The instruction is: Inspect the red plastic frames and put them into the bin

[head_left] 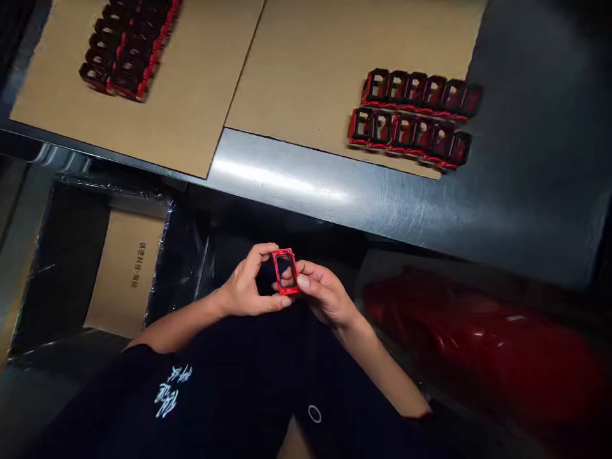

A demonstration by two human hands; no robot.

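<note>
Between my two hands, in front of my body and below the table edge, is a small red rectangular frame [289, 291] with a black inner rim and an open middle. My left hand [246, 284] grips it by the top and bottom on its left side, thumb below and forefinger above. On the right side, my right hand [327, 294] pinches it between thumb and fingers. Some fingertips of the right hand show through the frame's opening.
Cardboard sheets [296, 83] lie on a metal table [287, 172]. Similar red and black frames stand in two rows [411, 131] at right and in a block [127, 51] at upper left. A plastic-lined box [71, 268] is at left, a red bag [502, 350] at right.
</note>
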